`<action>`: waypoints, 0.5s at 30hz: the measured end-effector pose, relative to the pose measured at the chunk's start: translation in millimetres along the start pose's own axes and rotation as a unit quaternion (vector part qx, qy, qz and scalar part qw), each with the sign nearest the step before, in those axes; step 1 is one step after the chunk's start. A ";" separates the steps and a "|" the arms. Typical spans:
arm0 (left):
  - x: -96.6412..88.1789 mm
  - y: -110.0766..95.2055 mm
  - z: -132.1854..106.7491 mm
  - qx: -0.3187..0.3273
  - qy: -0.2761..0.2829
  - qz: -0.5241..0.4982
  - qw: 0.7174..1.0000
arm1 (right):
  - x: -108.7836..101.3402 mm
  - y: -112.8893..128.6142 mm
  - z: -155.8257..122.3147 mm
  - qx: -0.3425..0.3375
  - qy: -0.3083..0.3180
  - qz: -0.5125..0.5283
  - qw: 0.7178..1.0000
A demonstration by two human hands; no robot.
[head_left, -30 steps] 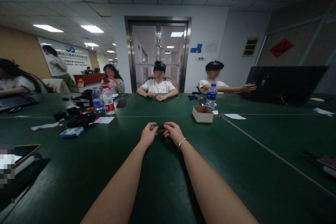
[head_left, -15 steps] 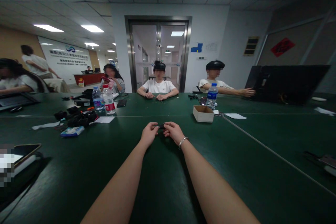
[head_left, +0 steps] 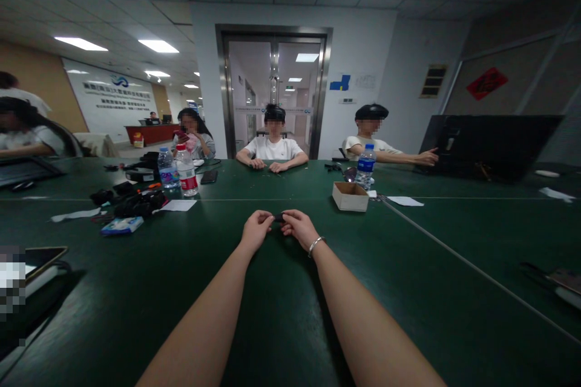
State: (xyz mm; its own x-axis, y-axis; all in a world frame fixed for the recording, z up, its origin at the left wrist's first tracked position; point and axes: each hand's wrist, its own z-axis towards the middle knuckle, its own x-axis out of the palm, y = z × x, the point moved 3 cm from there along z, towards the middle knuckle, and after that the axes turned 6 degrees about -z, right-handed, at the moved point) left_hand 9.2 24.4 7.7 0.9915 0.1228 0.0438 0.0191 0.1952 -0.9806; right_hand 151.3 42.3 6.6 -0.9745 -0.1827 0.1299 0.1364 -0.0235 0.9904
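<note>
Both my forearms stretch out over a dark green table (head_left: pixel 281 314). My left hand (head_left: pixel 255 231) and my right hand (head_left: pixel 298 228) meet at the middle of the table, fingers curled, pinching a small black object (head_left: pixel 278 217) between them. It is too small to make out what it is. A thin bracelet sits on my right wrist.
A small open cardboard box (head_left: pixel 350 196) stands past my hands to the right, a water bottle (head_left: pixel 365 167) behind it. Two bottles (head_left: pixel 181 170), black gear (head_left: pixel 136 202) and a blue packet (head_left: pixel 121 226) lie at left. Several people sit around the table; a dark laptop lid (head_left: pixel 492 145) is at right.
My hands stay together on the small black object. A person standing at far left has walked out of view to the left. The person at right moved a hand slightly by the laptop.
</note>
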 end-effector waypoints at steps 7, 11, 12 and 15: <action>-0.6 2.1 2.3 -0.001 -0.002 -0.010 1.000 | -1.0 -1.9 0.7 -0.012 0.007 0.004 1.000; -1.3 2.1 2.6 -0.006 0.004 -0.011 1.000 | -1.4 -2.0 0.4 -0.015 0.011 0.007 1.000; -1.4 1.8 2.3 -0.009 0.004 -0.013 1.000 | -1.3 -1.9 0.2 -0.016 0.014 0.008 1.000; -1.4 -0.2 0.7 -0.004 0.003 -0.003 1.000 | -1.1 -1.5 -0.8 -0.018 0.021 0.011 1.000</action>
State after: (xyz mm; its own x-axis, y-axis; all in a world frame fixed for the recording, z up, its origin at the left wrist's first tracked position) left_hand 7.7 25.0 7.9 0.9920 0.1168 0.0485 0.0258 0.1881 -0.9818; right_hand 152.3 41.7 4.9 -0.9629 -0.2250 0.1492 0.1652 -0.0536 0.9848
